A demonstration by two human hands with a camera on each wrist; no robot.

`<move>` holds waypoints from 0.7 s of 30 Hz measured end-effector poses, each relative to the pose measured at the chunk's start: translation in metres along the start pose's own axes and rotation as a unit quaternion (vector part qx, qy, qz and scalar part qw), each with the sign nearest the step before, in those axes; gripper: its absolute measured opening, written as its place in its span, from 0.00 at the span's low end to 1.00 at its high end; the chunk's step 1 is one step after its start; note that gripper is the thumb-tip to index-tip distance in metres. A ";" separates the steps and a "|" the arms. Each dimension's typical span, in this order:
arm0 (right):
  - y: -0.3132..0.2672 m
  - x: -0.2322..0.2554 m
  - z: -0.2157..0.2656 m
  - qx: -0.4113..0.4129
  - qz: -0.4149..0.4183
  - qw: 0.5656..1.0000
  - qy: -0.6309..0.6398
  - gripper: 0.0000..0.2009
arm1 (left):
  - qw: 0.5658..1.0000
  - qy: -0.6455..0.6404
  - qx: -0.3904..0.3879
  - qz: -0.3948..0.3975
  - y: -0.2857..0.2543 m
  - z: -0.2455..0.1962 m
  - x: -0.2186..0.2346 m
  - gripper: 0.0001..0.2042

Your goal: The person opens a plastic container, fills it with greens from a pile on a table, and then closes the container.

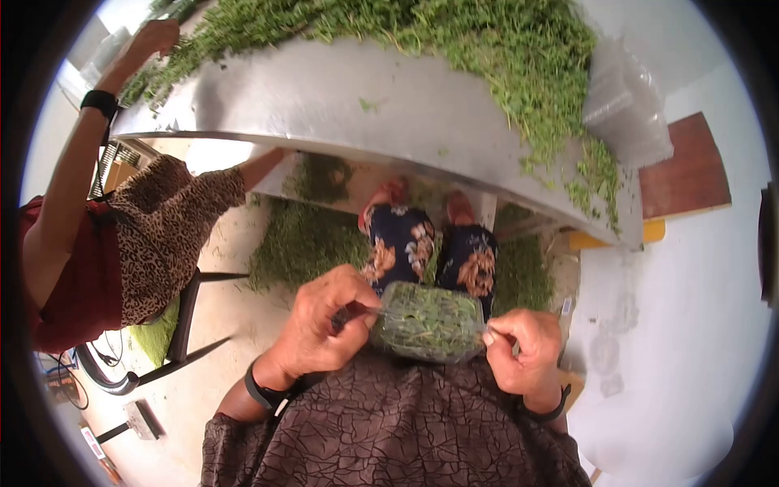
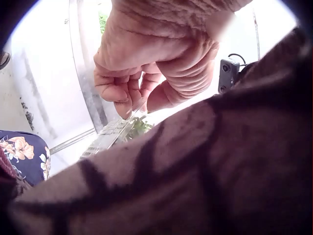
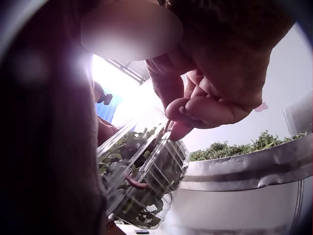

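Note:
A clear plastic clamshell box (image 1: 430,323) filled with green leafy herbs is held over the lap in the head view. My left hand (image 1: 331,318) pinches its left edge between thumb and curled fingers. At the opposite edge, my right hand (image 1: 526,349) pinches the rim the same way. In the right wrist view the ribbed box (image 3: 146,171) tilts, its leaves pressing against the clear wall, with the right hand's fingers (image 3: 205,110) at its top rim. Much of the box is hidden behind patterned cloth in the left wrist view, below the left hand (image 2: 151,63).
Ahead stands a metal table (image 1: 324,89) heaped with green herbs (image 1: 487,40). Stacked clear containers (image 1: 625,101) stand at its right end. Another person's arm (image 1: 69,178) reaches over the table at left. More greens (image 1: 300,243) lie on the floor beneath.

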State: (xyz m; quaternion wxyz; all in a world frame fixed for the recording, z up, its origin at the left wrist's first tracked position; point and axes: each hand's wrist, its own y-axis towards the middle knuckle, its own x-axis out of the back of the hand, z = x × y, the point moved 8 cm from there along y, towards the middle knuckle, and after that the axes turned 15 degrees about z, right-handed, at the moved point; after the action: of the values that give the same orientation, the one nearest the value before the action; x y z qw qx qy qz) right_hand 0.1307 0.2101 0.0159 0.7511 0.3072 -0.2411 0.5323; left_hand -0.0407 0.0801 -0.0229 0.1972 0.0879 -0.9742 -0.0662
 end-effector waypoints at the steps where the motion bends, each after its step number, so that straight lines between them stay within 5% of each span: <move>1: 0.000 -0.001 -0.004 -0.013 0.001 1.000 0.014 0.09 | 1.000 0.010 -0.009 -0.008 0.000 0.000 0.000 0.11; 8: 0.002 0.006 -0.023 -0.070 -0.026 0.993 0.094 0.06 | 0.997 -0.064 0.041 -0.017 0.012 0.012 0.003 0.12; 10: 0.001 0.013 -0.028 -0.104 -0.068 0.978 0.170 0.03 | 0.977 -0.200 0.028 -0.074 0.014 0.021 0.009 0.15; 16: 0.018 0.040 -0.029 -0.075 -0.187 0.895 0.397 0.02 | 0.949 -0.301 -0.053 -0.077 0.025 0.007 0.015 0.33; 21: 0.034 0.027 -0.032 -0.070 -0.186 0.857 0.476 0.04 | 0.925 -0.363 -0.095 -0.057 0.046 -0.016 0.005 0.46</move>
State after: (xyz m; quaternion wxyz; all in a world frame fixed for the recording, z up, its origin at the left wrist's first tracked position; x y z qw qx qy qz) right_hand 0.1083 0.2587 0.0190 0.8787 0.0021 0.1704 0.4459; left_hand -0.0457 0.1220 0.0016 -0.1669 0.0938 -0.9615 -0.1970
